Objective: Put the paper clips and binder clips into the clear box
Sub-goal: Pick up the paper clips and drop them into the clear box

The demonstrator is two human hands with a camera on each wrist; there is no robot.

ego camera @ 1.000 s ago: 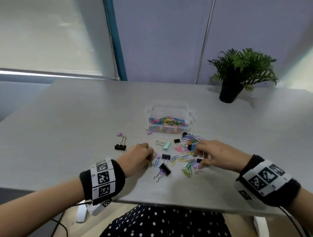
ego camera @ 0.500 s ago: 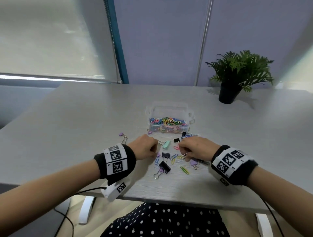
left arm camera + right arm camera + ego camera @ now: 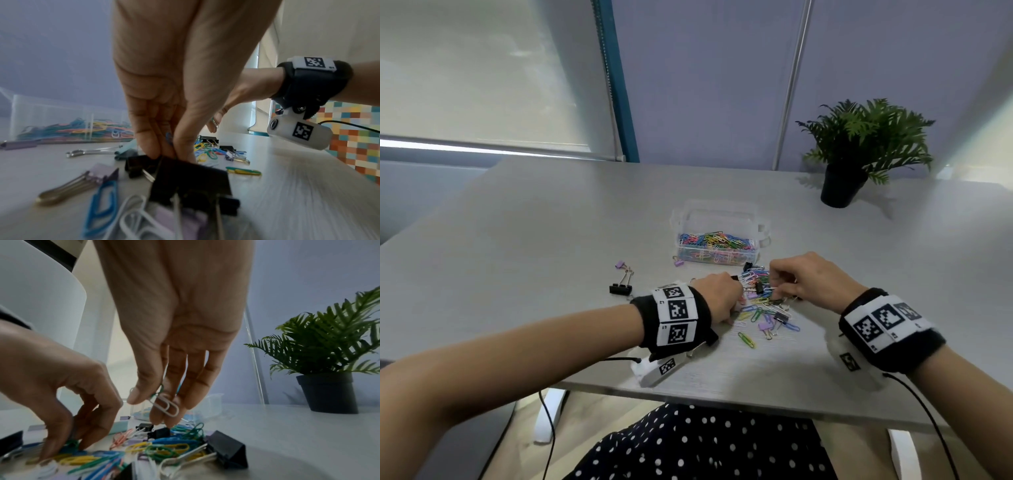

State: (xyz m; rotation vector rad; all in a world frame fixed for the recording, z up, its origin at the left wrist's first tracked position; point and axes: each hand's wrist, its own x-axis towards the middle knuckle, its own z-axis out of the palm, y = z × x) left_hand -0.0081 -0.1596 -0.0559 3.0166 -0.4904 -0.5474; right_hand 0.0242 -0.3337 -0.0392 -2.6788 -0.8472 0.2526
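Observation:
The clear box [image 3: 753, 219] stands open at mid-table, partly filled with coloured paper clips [image 3: 714, 241]. In front of it lies a loose pile of paper clips and small binder clips [image 3: 765, 310]. My left hand [image 3: 732, 298] is down at the pile's left side. In the left wrist view it [image 3: 168, 154] pinches a blue paper clip [image 3: 169, 138] just above a black binder clip [image 3: 191, 181]. My right hand [image 3: 774, 284] hovers over the pile's far side. In the right wrist view it [image 3: 152, 405] pinches a white paper clip [image 3: 165, 406] and a green one [image 3: 158, 391].
A black binder clip [image 3: 619, 288] and a purple one [image 3: 620, 264] lie apart to the left of the pile. Another purple clip [image 3: 678, 262] sits by the box's front left corner. A potted plant [image 3: 842, 185] stands at the back right. The table's near edge [image 3: 722, 394] is close to my wrists.
My left hand has moved right into the pile. My right hand has shifted from the pile's near right side to its far side, closer to the box.

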